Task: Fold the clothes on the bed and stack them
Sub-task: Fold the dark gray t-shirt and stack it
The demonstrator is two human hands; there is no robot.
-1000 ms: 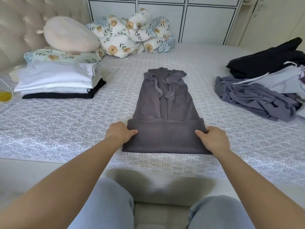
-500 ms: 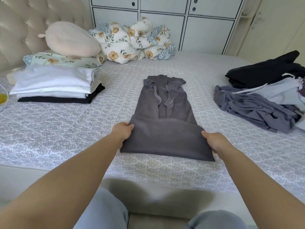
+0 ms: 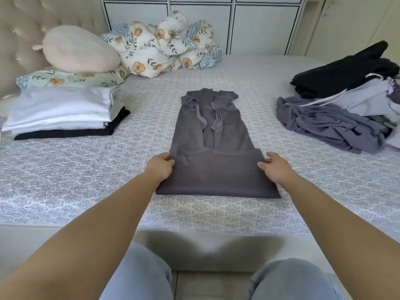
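Note:
A dark grey hoodie [image 3: 213, 135] lies narrow and lengthwise in the middle of the bed [image 3: 86, 174], hood and drawstrings at the far end. Its near hem band is turned up over the body. My left hand [image 3: 161, 166] grips the left end of that folded band, fingers curled round the edge. My right hand [image 3: 275, 168] grips the right end the same way. A stack of folded white clothes on a black one [image 3: 62, 113] sits at the left. A loose heap of unfolded clothes [image 3: 337, 120], grey-purple, pale and black, lies at the right.
A pink plush pillow [image 3: 78, 49] and a floral pillow lie behind the folded stack by the tufted headboard. A bundled floral quilt [image 3: 166, 46] sits at the far side before white cabinets. My knees show below the bed's near edge.
Both hands carried the hoodie's near hem band a little farther up over the body, still gripping its ends. The view shifted slightly.

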